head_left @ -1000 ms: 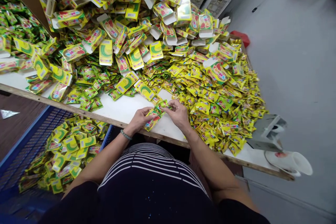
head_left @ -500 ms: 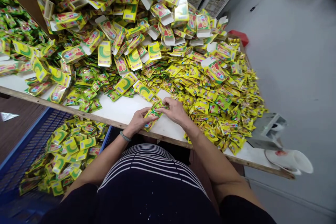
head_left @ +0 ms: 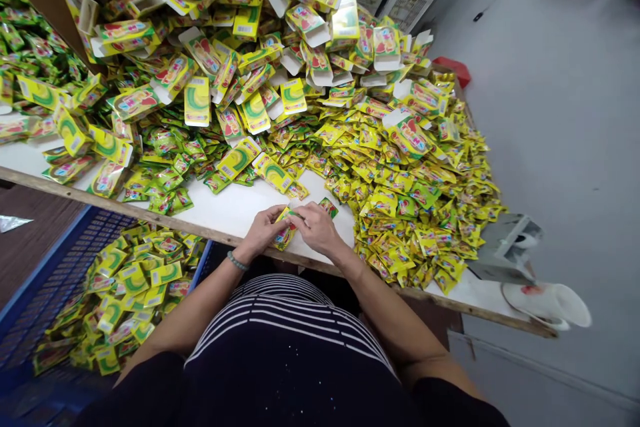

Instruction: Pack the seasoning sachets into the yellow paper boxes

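A small yellow-green carton (head_left: 285,235) is held at a tilt near the table's front edge. My left hand (head_left: 264,230) is closed round its side, thumb across the face. At the carton's upper end my right hand (head_left: 316,227) pinches with fingers and thumb; a whitish flap shows by the fingertips. A green and red sachet (head_left: 329,207) sticks out just beyond my right hand; whether that hand touches it I cannot tell. Just ahead on the white tabletop (head_left: 220,209) lie a flattish yellow carton (head_left: 273,172) and a yellow sachet (head_left: 298,191).
Open-ended cartons (head_left: 200,47) are heaped at the back. Yellow sachets (head_left: 400,213) pile up to the right, green sachets (head_left: 170,177) to the left. A blue crate (head_left: 55,260) of filled-looking cartons stands below left. A grey metal device (head_left: 505,250) and white cup-like container (head_left: 555,303) sit far right.
My right hand has shifted slightly down and left, closer over the carton's upper end. The green and red sachet now shows beyond it. My left hand keeps its hold.
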A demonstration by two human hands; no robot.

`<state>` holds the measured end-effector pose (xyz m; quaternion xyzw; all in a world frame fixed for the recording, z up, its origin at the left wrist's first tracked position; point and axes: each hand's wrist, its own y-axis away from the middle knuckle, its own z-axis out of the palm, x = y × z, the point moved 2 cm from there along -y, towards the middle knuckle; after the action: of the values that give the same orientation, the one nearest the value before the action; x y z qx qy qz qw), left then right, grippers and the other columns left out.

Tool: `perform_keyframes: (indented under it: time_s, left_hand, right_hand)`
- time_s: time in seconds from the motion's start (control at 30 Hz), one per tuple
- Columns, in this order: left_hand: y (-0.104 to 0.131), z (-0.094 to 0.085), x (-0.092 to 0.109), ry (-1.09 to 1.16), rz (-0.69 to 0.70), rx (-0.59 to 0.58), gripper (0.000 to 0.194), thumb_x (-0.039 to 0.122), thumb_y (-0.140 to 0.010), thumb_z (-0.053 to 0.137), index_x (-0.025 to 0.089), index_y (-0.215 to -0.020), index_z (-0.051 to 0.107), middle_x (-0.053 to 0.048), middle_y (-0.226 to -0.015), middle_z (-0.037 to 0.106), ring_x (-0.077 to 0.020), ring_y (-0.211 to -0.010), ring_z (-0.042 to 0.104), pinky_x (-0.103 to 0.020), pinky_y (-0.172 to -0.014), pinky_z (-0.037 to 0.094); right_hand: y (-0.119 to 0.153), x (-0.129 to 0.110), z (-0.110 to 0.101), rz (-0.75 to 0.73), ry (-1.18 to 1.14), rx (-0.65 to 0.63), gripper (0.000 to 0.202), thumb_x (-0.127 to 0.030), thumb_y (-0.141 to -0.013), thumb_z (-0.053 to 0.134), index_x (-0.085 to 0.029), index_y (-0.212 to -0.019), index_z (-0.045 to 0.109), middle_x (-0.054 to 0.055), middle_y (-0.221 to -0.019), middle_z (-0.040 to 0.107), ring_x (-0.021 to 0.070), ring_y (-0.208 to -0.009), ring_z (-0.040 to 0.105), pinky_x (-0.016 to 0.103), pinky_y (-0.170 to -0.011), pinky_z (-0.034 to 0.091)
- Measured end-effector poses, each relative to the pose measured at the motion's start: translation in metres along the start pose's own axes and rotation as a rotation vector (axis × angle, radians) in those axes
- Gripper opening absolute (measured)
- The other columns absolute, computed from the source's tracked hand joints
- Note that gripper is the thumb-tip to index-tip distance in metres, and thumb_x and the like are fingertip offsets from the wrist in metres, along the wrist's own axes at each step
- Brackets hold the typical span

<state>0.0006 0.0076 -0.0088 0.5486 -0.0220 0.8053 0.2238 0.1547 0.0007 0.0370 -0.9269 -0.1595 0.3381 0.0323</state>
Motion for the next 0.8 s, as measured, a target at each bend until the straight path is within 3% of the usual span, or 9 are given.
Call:
perform_keyframes:
  time_s: [0.1,0.17,0.23,0.37,0.4,0.53,0.6,0.7,0.8]
  left_hand:
    - [0.001,0.000,0.001,-0.043,0.026,-0.004,0.045,0.044,-0.070,0.080,0.014,-0.102,0.069,-0.007,-0.101,0.073,-0.0200,-0.091,0.066,-0.030,-0.084,0.050]
    - [0.001,-0.001,0.001,-0.079,0.057,0.027,0.048,0.044,-0.069,0.080,0.015,-0.104,0.066,-0.006,-0.095,0.072,-0.0183,-0.087,0.065,-0.028,-0.080,0.050]
    - [0.003,-0.001,0.002,-0.115,0.076,0.080,0.055,0.044,-0.069,0.080,0.017,-0.113,0.059,-0.001,-0.082,0.069,-0.0143,-0.074,0.063,-0.025,-0.071,0.048]
    - [0.005,-0.001,0.002,-0.127,0.087,0.130,0.063,0.046,-0.075,0.076,0.023,-0.125,0.044,0.004,-0.075,0.064,-0.0110,-0.062,0.060,-0.021,-0.060,0.043]
    - [0.005,-0.001,0.002,-0.128,0.100,0.131,0.062,0.046,-0.076,0.075,0.023,-0.124,0.044,0.004,-0.076,0.064,-0.0111,-0.063,0.060,-0.021,-0.059,0.042]
    - [0.005,-0.002,0.003,-0.191,0.110,0.119,0.048,0.045,-0.076,0.074,0.019,-0.111,0.054,0.003,-0.073,0.061,-0.0104,-0.063,0.056,-0.021,-0.058,0.040]
    - [0.003,-0.002,0.003,-0.201,0.091,0.113,0.044,0.045,-0.075,0.074,0.019,-0.106,0.057,0.003,-0.072,0.061,-0.0103,-0.062,0.055,-0.022,-0.058,0.040]
    - [0.002,-0.002,0.002,-0.161,0.076,0.107,0.044,0.044,-0.073,0.076,0.020,-0.104,0.057,0.004,-0.071,0.060,-0.0100,-0.061,0.054,-0.022,-0.058,0.040]
    - [0.002,-0.002,0.002,-0.104,0.063,0.111,0.047,0.045,-0.073,0.076,0.021,-0.105,0.053,0.006,-0.067,0.058,-0.0089,-0.057,0.052,-0.021,-0.055,0.038]
  right_hand:
    - [0.002,-0.004,0.005,0.039,-0.024,0.140,0.018,-0.034,-0.092,0.057,-0.023,-0.099,0.070,0.008,-0.092,0.073,0.0254,-0.094,0.060,0.040,-0.088,0.044]
    - [0.003,-0.007,0.009,0.049,-0.038,0.162,0.019,-0.031,-0.091,0.058,-0.022,-0.104,0.068,0.009,-0.097,0.073,0.0261,-0.097,0.061,0.042,-0.092,0.043]
    - [0.003,-0.006,0.012,0.056,-0.112,0.142,0.020,-0.029,-0.091,0.057,-0.021,-0.106,0.066,0.009,-0.098,0.073,0.0247,-0.094,0.063,0.041,-0.092,0.044]
    - [0.009,0.008,0.011,0.221,-0.297,0.378,0.023,-0.036,-0.090,0.058,-0.021,-0.105,0.065,0.008,-0.100,0.070,0.0220,-0.096,0.063,0.037,-0.089,0.048]
    - [0.010,0.011,0.012,0.243,-0.333,0.388,0.024,-0.040,-0.088,0.060,-0.021,-0.101,0.067,0.009,-0.101,0.069,0.0218,-0.096,0.062,0.036,-0.086,0.050]
    - [0.015,0.015,0.029,0.254,-0.478,0.152,0.027,-0.046,-0.086,0.060,-0.021,-0.087,0.069,0.005,-0.087,0.066,0.0176,-0.078,0.061,0.029,-0.069,0.051]
    - [0.016,0.016,0.034,0.276,-0.508,0.089,0.028,-0.047,-0.088,0.058,-0.020,-0.089,0.069,0.002,-0.078,0.065,0.0155,-0.068,0.059,0.027,-0.064,0.050]
    - [0.016,0.018,0.033,0.293,-0.549,0.120,0.035,-0.047,-0.088,0.058,-0.021,-0.111,0.065,0.001,-0.081,0.069,0.0159,-0.068,0.062,0.029,-0.066,0.053]
    - [0.015,0.017,0.025,0.232,-0.491,0.152,0.038,-0.042,-0.086,0.062,-0.023,-0.119,0.066,0.006,-0.102,0.074,0.0208,-0.087,0.069,0.037,-0.083,0.055]
